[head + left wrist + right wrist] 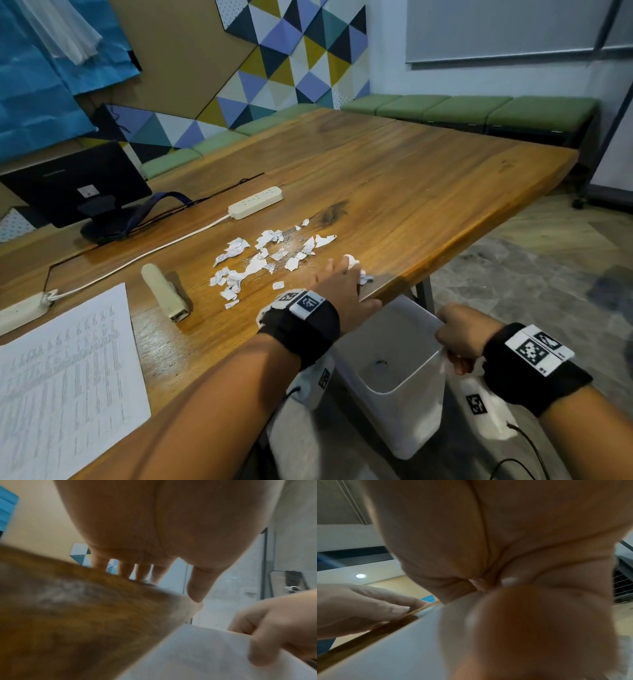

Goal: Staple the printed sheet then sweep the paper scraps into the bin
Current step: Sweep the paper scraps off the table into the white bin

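Scraps at table edge, bin held below it.

Printed sheet (65, 380) lies flat at the near left of the table (428, 178), stapler (164, 291) just beside it. Paper scraps (263, 257) are scattered mid-table, some touching the left hand (342, 284). That hand is stretched out, fingers straight and flat on the wood at the table's edge, thumb over the edge. Right hand (460, 334) is curled, pinching the rim of the white bin (404, 394) under the edge.
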`<state>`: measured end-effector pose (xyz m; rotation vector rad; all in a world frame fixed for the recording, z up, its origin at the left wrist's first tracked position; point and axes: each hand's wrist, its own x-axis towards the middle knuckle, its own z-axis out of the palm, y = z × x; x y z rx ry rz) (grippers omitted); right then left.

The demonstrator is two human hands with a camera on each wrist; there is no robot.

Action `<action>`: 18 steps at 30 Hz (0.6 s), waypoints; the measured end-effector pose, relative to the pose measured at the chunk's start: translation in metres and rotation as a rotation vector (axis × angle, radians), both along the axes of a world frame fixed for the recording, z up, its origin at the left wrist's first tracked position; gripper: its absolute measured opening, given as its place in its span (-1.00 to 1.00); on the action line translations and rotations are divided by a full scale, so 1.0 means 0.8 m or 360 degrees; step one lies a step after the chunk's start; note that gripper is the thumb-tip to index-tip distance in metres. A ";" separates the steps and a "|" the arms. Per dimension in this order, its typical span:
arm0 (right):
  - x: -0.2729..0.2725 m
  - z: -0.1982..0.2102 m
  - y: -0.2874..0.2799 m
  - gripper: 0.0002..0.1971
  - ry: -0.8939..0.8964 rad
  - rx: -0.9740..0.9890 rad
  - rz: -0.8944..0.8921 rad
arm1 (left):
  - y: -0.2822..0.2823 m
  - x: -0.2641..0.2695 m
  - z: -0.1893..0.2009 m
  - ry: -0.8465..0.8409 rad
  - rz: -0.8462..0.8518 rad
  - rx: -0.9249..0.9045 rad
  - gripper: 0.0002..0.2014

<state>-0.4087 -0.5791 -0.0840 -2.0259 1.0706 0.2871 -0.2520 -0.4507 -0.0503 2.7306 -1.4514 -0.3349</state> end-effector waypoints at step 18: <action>0.006 -0.008 0.009 -0.74 -0.0006 0.0047 0.0034 | 0.063 0.013 0.036 0.0108 0.0296 -0.0444 -0.35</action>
